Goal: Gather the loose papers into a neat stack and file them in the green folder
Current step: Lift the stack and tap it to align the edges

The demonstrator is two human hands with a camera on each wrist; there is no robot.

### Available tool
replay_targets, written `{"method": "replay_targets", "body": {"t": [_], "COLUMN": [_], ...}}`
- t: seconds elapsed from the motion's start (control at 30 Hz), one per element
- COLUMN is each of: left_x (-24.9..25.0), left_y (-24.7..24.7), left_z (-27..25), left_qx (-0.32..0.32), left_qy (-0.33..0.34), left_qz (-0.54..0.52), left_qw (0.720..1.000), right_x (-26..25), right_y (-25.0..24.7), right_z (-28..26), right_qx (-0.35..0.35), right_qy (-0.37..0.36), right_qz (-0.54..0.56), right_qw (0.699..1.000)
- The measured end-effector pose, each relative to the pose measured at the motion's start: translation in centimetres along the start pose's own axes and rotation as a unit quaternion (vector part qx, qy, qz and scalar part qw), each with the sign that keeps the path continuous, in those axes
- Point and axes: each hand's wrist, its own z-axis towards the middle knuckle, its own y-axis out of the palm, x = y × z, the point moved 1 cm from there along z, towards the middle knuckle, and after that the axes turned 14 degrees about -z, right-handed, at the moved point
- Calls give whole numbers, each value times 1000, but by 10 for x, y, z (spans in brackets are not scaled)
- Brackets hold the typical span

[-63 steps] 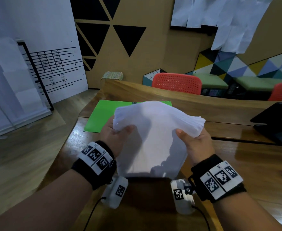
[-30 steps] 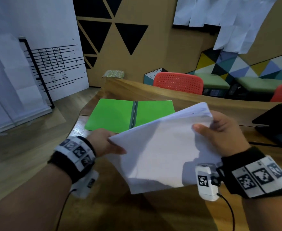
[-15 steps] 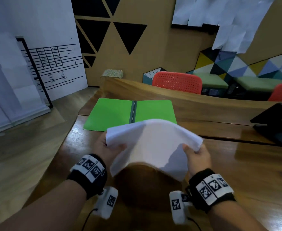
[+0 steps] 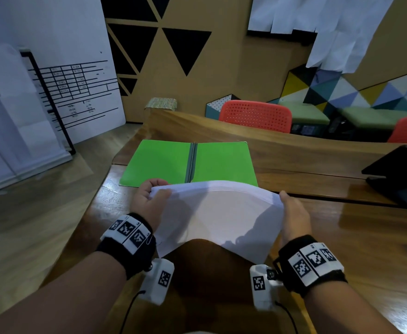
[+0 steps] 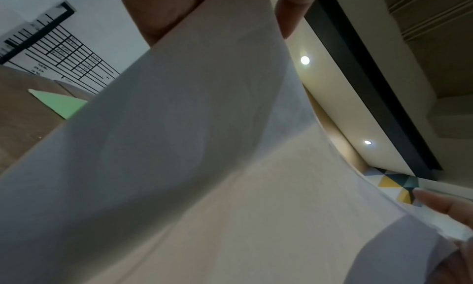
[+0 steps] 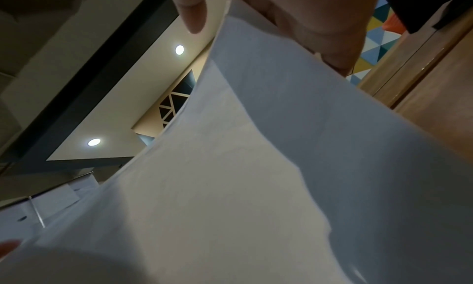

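A stack of white papers (image 4: 218, 218) arches upward above the wooden table (image 4: 366, 237), held at both sides. My left hand (image 4: 150, 201) grips its left edge, thumb on top. My right hand (image 4: 291, 213) grips the right edge. The green folder (image 4: 163, 162) lies open and flat on the table just beyond the papers, its dark spine in the middle. In the left wrist view the papers (image 5: 204, 167) fill the frame, with a corner of the folder (image 5: 58, 103) behind. The right wrist view shows the underside of the papers (image 6: 256, 167) and my fingers (image 6: 193, 9) above them.
A black laptop stand (image 4: 400, 174) sits at the table's right edge. Red chairs (image 4: 255, 115) stand behind the raised far ledge. A whiteboard (image 4: 72, 92) leans at the left, past the table's left edge.
The papers were tilted and held higher a second ago; now both hands hold them lower, bowed upward, close to the folder's near edge.
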Motion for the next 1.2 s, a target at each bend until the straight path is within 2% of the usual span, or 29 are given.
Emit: {"method": "replay_targets", "body": {"t": [0.4,0.57,0.63,0.73,0.87,0.93,1.03,1.2], "left_x": [2,0,-3,-18,-22,-18,-11,-3], "left_y": [1,-1,-8,-17,-10,-13,-19,-17], "left_z": [11,16,14,4,-8,-4,-2,7], "left_qx": [10,1,-25,-34,-14,-28,-58,-43], "left_qy": [11,13,-7,-52,-110,-77,-72,-59], "left_qz": [-37,-46,-34,64,7,32,26,-24], "left_qw": [999,999,999,996,994,996,995,997], "right_x": [-9,-8,-2,13,17,17,18,7], "right_y": [-7,-9,-15,-15,-6,-5,-6,-6], "right_z": [9,4,1,0,-1,1,0,-9], "right_qx": [-7,-35,-68,-123,-86,-82,-98,-88], "right_qy": [-14,-27,-37,-64,-61,-60,-58,-22], "right_qz": [-17,35,69,29,34,61,68,49], "right_qw": [1000,998,995,990,994,993,991,995]}}
